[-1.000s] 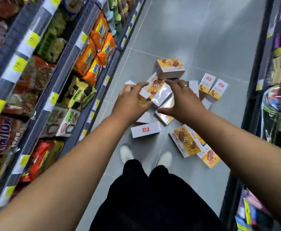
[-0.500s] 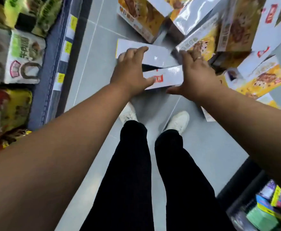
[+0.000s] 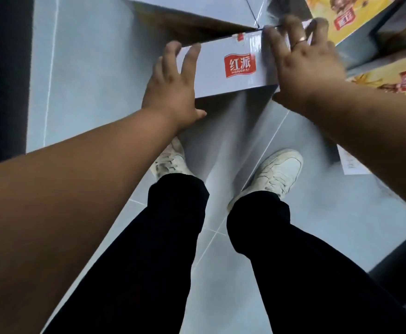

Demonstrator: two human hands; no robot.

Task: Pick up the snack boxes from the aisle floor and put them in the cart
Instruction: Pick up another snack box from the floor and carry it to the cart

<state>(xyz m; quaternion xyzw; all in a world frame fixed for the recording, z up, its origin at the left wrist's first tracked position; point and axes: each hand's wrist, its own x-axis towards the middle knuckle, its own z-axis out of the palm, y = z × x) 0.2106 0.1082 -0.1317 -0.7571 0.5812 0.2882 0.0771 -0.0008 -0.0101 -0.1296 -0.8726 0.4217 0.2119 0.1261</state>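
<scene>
A white snack box (image 3: pixel 223 68) with a red logo lies on the grey aisle floor just ahead of my feet. My left hand (image 3: pixel 173 85) grips its left end, fingers laid over the top face and thumb under the near edge. My right hand (image 3: pixel 305 66), wearing a ring, grips the right end with spread fingers; it is blurred. A second white box (image 3: pixel 192 10) lies just behind, touching the held one. Yellow snack boxes (image 3: pixel 356 18) (image 3: pixel 389 80) lie at the upper right. The cart is out of view.
My white sneakers (image 3: pixel 170 160) (image 3: pixel 279 172) stand right below the box. A dark shelf base (image 3: pixel 7 80) runs along the left; another dark shelf base (image 3: pixel 401 256) is at the lower right. One more white box (image 3: pixel 351 165) peeks out under my right forearm.
My head has dropped closer to the floor, so the boxes look much larger. Both hands came down from above the pile and closed on the ends of the white logo box.
</scene>
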